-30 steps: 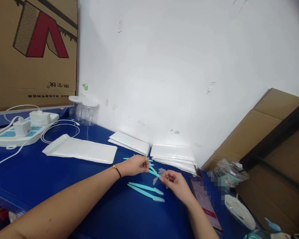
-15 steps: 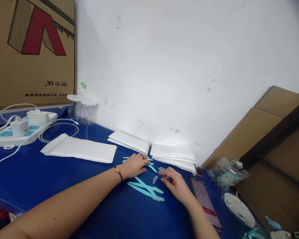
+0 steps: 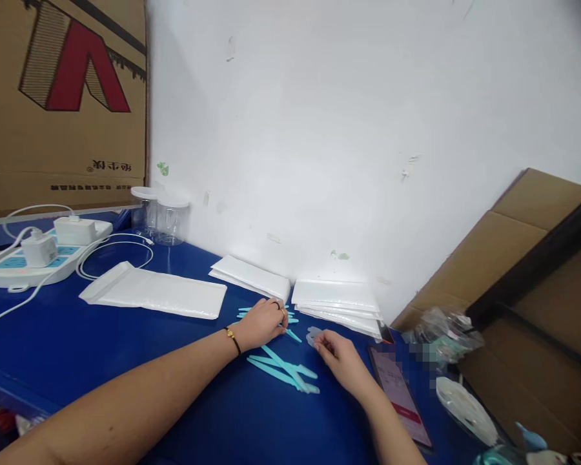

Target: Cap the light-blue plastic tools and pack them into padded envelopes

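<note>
My left hand [image 3: 262, 323] has its fingers closed on a teal eyebrow razor, whose tip [image 3: 294, 336] sticks out to the right below the fingertips. Behind that hand lie several more teal razors [image 3: 244, 311], partly covered by it. In front of it, a few crossed eyebrow razors [image 3: 290, 374] rest on the blue table. My right hand [image 3: 336, 356] has its thumb and fingers pinched together beside small translucent plastic blade caps [image 3: 312, 334]. What sits between those fingertips is mostly hidden, but looks like a cap.
White padded mailers [image 3: 336, 294] lie stacked by the wall, with another pile [image 3: 252, 274] beside them and one single mailer [image 3: 159, 294] at left. A power strip [image 3: 10, 274], clear jars [image 3: 172, 223], a phone [image 3: 401, 394] and a plastic bag [image 3: 440, 336] stand around.
The loose cap that lay between my hands is gone from the table, and my right hand's fingers have drawn closer together. The razor in my left hand has shifted slightly left.
</note>
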The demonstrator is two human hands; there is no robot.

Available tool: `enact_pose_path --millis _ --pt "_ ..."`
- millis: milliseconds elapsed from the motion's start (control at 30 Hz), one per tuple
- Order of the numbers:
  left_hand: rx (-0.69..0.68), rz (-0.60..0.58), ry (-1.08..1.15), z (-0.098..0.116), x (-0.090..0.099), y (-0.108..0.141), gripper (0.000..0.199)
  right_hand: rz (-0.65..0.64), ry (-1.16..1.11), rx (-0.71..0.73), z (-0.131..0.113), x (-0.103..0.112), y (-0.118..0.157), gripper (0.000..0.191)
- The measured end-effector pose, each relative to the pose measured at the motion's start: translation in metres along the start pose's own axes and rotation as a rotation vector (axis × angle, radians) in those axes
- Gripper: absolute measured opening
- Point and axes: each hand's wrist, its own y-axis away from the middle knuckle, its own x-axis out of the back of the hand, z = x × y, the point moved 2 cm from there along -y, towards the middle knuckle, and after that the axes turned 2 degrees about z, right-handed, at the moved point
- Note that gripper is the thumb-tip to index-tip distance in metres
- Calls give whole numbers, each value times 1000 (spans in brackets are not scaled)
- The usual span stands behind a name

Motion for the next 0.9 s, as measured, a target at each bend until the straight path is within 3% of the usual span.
enact_pose_path --millis 167,533,900 --pt "-11 -7 11 2 -2 0 4 4 -14 -23 8 -3 -2 14" --pt "-27 -46 89 16 -3 0 4 -21 28 52 -4 -9 -2 10" --pt "-14 -68 77 8 -5 -2 3 -58 120 -2 2 6 1 10"
